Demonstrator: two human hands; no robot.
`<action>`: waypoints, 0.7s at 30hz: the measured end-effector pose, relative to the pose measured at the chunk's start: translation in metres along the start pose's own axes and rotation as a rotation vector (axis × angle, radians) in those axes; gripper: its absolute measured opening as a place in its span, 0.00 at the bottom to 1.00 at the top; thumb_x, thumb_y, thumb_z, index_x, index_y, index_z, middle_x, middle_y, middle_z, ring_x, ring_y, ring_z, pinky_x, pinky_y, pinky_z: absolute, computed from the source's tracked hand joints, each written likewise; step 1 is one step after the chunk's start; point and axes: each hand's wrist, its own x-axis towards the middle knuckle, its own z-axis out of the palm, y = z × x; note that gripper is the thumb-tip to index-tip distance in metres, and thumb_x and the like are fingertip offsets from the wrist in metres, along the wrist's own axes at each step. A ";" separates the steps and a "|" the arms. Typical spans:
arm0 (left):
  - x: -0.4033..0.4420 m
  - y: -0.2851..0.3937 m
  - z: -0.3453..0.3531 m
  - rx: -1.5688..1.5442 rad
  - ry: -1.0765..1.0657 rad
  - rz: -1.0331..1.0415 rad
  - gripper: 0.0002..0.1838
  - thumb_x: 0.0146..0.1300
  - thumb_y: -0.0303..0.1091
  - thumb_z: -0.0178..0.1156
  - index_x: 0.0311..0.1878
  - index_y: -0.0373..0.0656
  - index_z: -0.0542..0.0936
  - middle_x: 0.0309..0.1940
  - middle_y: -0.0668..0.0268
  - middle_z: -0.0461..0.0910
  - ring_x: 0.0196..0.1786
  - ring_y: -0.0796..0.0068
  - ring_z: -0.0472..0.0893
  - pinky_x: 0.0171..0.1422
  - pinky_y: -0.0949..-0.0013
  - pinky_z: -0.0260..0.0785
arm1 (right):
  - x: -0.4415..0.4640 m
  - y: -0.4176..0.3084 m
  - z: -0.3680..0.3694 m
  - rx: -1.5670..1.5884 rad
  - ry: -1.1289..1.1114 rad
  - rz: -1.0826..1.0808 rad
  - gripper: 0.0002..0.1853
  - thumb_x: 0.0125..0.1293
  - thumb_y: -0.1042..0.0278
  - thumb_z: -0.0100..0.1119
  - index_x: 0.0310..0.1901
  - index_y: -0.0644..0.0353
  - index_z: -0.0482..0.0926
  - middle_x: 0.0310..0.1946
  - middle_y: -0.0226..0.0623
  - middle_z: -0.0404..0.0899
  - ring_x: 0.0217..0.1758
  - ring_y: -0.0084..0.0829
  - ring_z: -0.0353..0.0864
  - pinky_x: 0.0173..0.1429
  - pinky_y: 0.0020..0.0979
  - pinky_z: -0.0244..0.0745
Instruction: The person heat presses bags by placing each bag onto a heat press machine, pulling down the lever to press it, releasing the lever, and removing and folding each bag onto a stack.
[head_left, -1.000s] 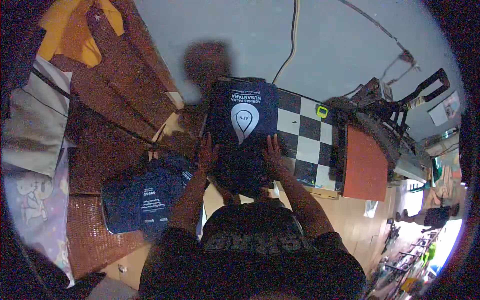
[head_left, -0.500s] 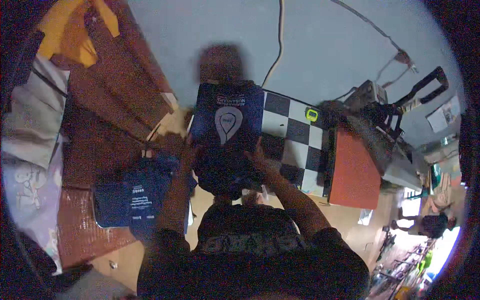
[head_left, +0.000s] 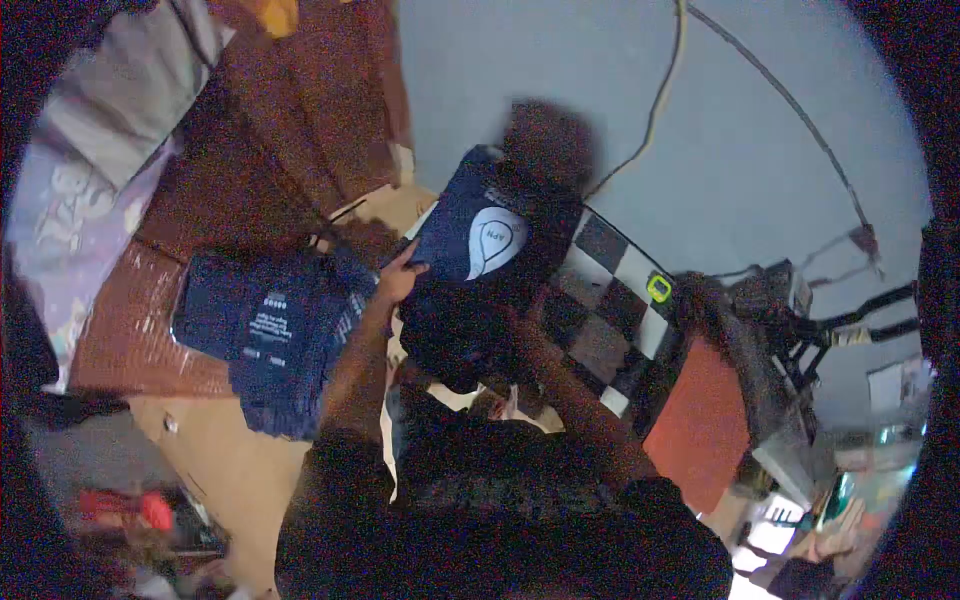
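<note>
A navy cloth [head_left: 450, 225] with a white drop-shaped print lies in front of me, tilted, its near part bunched in dark folds. At its left edge, my left hand [head_left: 400, 278] is closed on the fabric, fingers over the top. My right hand [head_left: 525, 322] is at the cloth's lower right side; its fingers are lost in shadow and blur, so their grip cannot be made out. To the left, a pile of navy printed cloth [head_left: 275, 335] with white lettering rests partly on a brown surface.
A black-and-white checkered surface [head_left: 603, 350] extends right of the cloth, with a small yellow-green device [head_left: 659, 288] on it. Farther right are an orange-red panel [head_left: 700, 425] and dark equipment [head_left: 765, 300]. A dark brown blurred shape [head_left: 550, 145] adjoins the cloth's far end. A cable [head_left: 655, 115] hangs along the wall.
My view has turned, so the scene appears rotated clockwise and shifted. The printed cloth is now more tilted in view. My left hand shows more clearly at its left edge.
</note>
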 end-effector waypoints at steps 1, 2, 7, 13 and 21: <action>-0.002 0.006 0.001 -0.023 0.014 -0.006 0.34 0.65 0.44 0.62 0.73 0.63 0.62 0.61 0.52 0.75 0.62 0.56 0.76 0.67 0.63 0.65 | -0.002 -0.001 0.001 0.020 0.016 -0.008 0.41 0.71 0.51 0.52 0.71 0.65 0.39 0.70 0.54 0.47 0.72 0.46 0.50 0.74 0.41 0.52; -0.005 0.033 0.005 0.205 -0.003 -0.114 0.35 0.64 0.45 0.62 0.73 0.59 0.63 0.62 0.51 0.74 0.63 0.54 0.75 0.67 0.62 0.65 | -0.002 -0.002 0.002 0.063 0.041 0.007 0.39 0.72 0.51 0.51 0.71 0.65 0.42 0.70 0.52 0.49 0.72 0.45 0.51 0.74 0.40 0.53; -0.012 0.067 0.003 0.488 0.560 0.197 0.33 0.64 0.48 0.62 0.69 0.46 0.67 0.59 0.47 0.75 0.63 0.50 0.74 0.67 0.59 0.65 | -0.002 -0.029 -0.024 1.027 0.284 0.346 0.31 0.74 0.54 0.47 0.70 0.63 0.53 0.66 0.45 0.58 0.67 0.38 0.61 0.70 0.38 0.60; -0.112 0.030 -0.088 0.459 0.557 -0.180 0.22 0.62 0.45 0.61 0.53 0.41 0.79 0.49 0.46 0.80 0.54 0.50 0.79 0.59 0.54 0.70 | 0.028 -0.100 -0.031 0.046 0.495 -0.383 0.26 0.75 0.55 0.46 0.67 0.63 0.62 0.56 0.43 0.71 0.58 0.33 0.70 0.64 0.35 0.68; -0.243 -0.041 -0.221 0.705 0.502 -0.793 0.13 0.57 0.37 0.59 0.41 0.41 0.84 0.33 0.49 0.83 0.37 0.46 0.84 0.44 0.49 0.77 | 0.066 -0.229 0.137 0.268 -0.065 -0.653 0.14 0.69 0.70 0.56 0.54 0.65 0.75 0.47 0.41 0.78 0.49 0.33 0.79 0.57 0.35 0.73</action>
